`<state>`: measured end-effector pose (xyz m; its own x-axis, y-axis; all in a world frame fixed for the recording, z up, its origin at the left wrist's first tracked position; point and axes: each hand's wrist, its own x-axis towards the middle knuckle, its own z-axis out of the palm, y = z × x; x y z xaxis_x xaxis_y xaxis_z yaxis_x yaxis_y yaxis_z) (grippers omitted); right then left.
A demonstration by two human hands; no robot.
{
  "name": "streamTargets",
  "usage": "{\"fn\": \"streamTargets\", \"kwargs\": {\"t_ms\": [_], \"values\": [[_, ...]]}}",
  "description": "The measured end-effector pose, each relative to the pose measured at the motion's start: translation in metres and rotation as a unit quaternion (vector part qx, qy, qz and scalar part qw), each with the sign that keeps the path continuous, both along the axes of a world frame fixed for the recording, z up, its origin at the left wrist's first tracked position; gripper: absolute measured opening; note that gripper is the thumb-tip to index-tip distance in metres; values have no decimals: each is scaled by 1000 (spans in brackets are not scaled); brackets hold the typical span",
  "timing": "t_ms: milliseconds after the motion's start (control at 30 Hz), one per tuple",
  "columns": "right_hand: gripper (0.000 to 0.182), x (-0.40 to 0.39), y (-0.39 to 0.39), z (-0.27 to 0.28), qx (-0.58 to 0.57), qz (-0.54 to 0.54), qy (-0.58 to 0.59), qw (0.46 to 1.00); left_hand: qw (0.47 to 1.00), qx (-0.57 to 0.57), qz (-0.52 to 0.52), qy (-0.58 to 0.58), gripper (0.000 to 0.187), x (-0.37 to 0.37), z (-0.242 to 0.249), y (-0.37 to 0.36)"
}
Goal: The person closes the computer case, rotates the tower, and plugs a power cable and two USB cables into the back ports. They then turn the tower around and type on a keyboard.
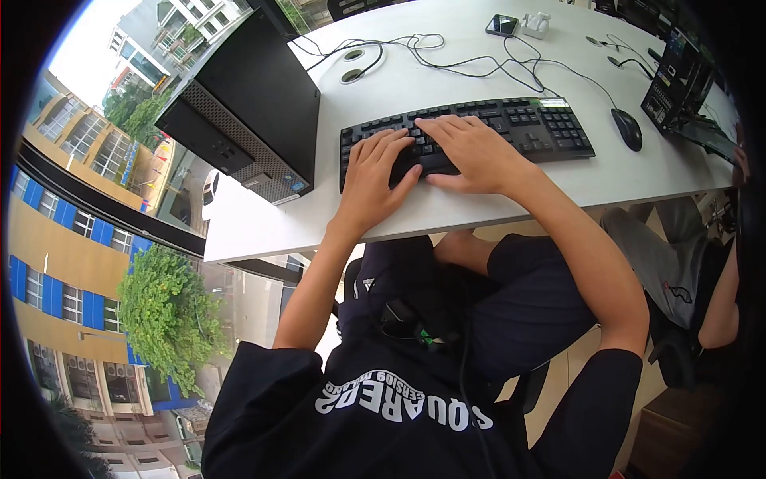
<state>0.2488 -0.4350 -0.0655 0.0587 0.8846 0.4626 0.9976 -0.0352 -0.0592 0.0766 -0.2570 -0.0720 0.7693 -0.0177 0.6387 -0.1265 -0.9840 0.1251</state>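
A black keyboard (536, 128) lies on the white desk, its number pad toward the right. My left hand (373, 174) rests over its left end, fingers slightly curved on the keys and thumb held apart. Close beside it, my right hand (477, 157) lies over the middle keys with fingers extended and its thumb near the space bar. Neither hand holds anything. The keys under both hands are hidden. To the right of the keyboard sits a black wired mouse (626, 129), touched by neither hand.
A black computer tower (255, 96) stands left of the keyboard. Loose cables (479, 64) run across the white desk (431, 219). A phone (502, 25) and a white earbud case (535, 25) lie at the back. At right are an opened computer case (678, 88) and another person's arm (722, 299).
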Motion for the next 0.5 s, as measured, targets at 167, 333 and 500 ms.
{"fn": "streamTargets", "kwargs": {"t_ms": [167, 333, 500], "values": [[89, 2, 2, -2, 16, 21, -9, 1000, 999, -35, 8, 14, 49, -2, -1, -1], [84, 6, 3, -9, 39, 18, -58, 997, 998, -55, 11, -11, 41, -3, 0, 0], [72, 2, 0, -5, -8, 9, -36, 999, 995, -70, 46, -44, 30, -3, -2, 3]]}}
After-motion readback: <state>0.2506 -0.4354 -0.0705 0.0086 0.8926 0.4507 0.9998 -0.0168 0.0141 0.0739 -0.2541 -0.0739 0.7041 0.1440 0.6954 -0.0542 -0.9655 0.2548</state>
